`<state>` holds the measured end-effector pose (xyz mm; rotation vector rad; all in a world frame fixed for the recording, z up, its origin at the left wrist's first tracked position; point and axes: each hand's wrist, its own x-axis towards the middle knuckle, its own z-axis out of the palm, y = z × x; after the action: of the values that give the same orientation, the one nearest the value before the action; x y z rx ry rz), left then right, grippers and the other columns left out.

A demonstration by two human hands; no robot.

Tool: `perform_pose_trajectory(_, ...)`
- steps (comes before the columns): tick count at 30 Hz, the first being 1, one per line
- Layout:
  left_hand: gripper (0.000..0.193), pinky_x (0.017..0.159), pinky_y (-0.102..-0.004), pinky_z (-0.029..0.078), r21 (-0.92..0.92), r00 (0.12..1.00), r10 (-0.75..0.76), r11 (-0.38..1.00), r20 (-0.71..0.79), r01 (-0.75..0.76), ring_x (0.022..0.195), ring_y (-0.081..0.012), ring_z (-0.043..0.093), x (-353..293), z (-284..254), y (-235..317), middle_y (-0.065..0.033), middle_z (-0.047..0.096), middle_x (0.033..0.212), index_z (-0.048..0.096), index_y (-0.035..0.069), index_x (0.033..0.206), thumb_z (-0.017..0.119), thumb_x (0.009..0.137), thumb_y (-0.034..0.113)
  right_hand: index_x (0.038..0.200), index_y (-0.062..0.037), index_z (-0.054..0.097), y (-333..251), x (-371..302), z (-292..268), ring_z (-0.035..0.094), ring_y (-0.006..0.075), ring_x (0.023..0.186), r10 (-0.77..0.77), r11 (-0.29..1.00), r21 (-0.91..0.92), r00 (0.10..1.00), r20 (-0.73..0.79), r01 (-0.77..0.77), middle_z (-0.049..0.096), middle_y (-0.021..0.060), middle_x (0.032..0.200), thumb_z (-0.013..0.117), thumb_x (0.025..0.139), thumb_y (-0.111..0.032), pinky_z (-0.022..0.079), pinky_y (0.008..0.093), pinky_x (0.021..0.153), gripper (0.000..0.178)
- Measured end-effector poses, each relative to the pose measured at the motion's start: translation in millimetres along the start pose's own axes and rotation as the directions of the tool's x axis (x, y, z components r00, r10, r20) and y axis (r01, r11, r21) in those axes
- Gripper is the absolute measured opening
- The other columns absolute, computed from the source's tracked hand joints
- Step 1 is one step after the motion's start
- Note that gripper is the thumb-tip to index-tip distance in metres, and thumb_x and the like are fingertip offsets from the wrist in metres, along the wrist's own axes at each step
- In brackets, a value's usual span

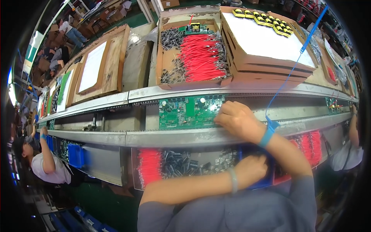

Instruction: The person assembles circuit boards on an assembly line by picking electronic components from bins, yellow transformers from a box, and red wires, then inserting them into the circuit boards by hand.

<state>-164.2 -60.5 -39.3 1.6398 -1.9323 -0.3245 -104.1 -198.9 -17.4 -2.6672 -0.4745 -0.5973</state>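
A green circuit board [189,113] lies across the conveyor rails, with a few small parts standing on it. My right hand [239,120], wearing a blue wrist strap [268,136], is over the board's right end, its fingers bent and pressed together at the surface. What they hold, if anything, is hidden. Below the rail, my left hand [252,169] is curled over a blue bin [268,178]; its fingertips are out of sight. A pale green bangle [233,181] circles that wrist. Left of it, a tray holds red-sleeved parts [150,166] and black capacitors [179,164].
A cardboard box [166,69] of red-sleeved leads [203,58] stands behind the conveyor. Stacked cardboard trays [270,63] beside it carry yellow-black transformers [266,21]. A coiled blue cord [286,79] runs down to my right wrist. Other people work at far left [50,166] and far right [349,150].
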Motion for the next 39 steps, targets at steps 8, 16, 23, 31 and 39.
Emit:
perform_pose_trajectory(8, 0.017, 0.076, -0.0392, 0.054, 0.006, 0.998, -0.039, 0.999, -0.046, 0.039, 0.084, -0.0288, 0.067, 2, 8, 2, -0.0166, 0.062, 0.1, 0.064, 0.001, 0.096, 0.059, 0.085, 0.013, 0.085, -0.0069, 0.067, -2, -1, 1, 0.06, 0.0264, 0.083, -0.017, 1.0, -0.008, 1.0, 0.016, 0.017, 0.057, 0.008, 0.084, 0.065, 0.075, -0.009, 0.05, 0.0386, 0.071, 0.011)
perform_pose_trajectory(16, 0.017, 0.075, -0.0398, 0.054, -0.007, 0.979, -0.013, 1.0, -0.202, 0.012, 0.082, -0.0284, 0.067, 2, 11, 3, -0.015, 0.063, 0.092, 0.062, 0.002, 0.097, 0.059, 0.084, 0.012, 0.085, -0.0062, 0.066, -4, 0, -1, 0.06, 0.0266, 0.083, -0.03, 0.999, -0.016, 0.999, 0.034, 0.03, 0.056, 0.009, 0.084, 0.064, 0.074, -0.01, 0.05, 0.0385, 0.071, 0.012)
perform_pose_trajectory(23, 0.016, 0.077, -0.0404, 0.055, 0.056, 0.998, -0.063, 0.996, -0.006, 0.064, 0.083, -0.0292, 0.067, 3, 5, 5, -0.0168, 0.064, 0.09, 0.066, 0.0, 0.091, 0.06, 0.08, 0.011, 0.082, -0.006, 0.064, -11, 8, -10, 0.059, 0.0268, 0.085, -0.04, 0.993, -0.103, 0.989, 0.141, 0.055, 0.055, 0.0086, 0.086, 0.065, 0.074, -0.009, 0.05, 0.0374, 0.072, 0.009)
perform_pose_trajectory(31, 0.017, 0.089, -0.044, 0.051, -0.004, 0.994, -0.091, 0.996, -0.063, 0.091, 0.098, -0.0325, 0.064, 1, 1, 6, -0.0176, 0.063, 0.105, 0.066, 0.001, 0.091, 0.061, 0.079, 0.012, 0.079, -0.0062, 0.064, -20, 23, -15, 0.061, 0.0249, 0.089, -0.046, 0.978, -0.182, 0.959, 0.281, 0.1, 0.059, 0.0084, 0.088, 0.064, 0.074, -0.013, 0.05, 0.037, 0.075, 0.008)
perform_pose_trajectory(39, 0.015, 0.084, -0.0375, 0.05, -0.025, 0.999, 0.026, 0.999, -0.031, -0.027, 0.093, -0.03, 0.064, -14, -53, 15, -0.0163, 0.064, 0.101, 0.063, 0.002, 0.087, 0.062, 0.078, 0.014, 0.078, -0.0071, 0.065, -26, 25, -9, 0.062, 0.0239, 0.089, -0.017, 0.965, -0.243, 0.95, 0.312, 0.097, 0.059, 0.0076, 0.087, 0.064, 0.076, -0.015, 0.05, 0.0361, 0.076, 0.008)
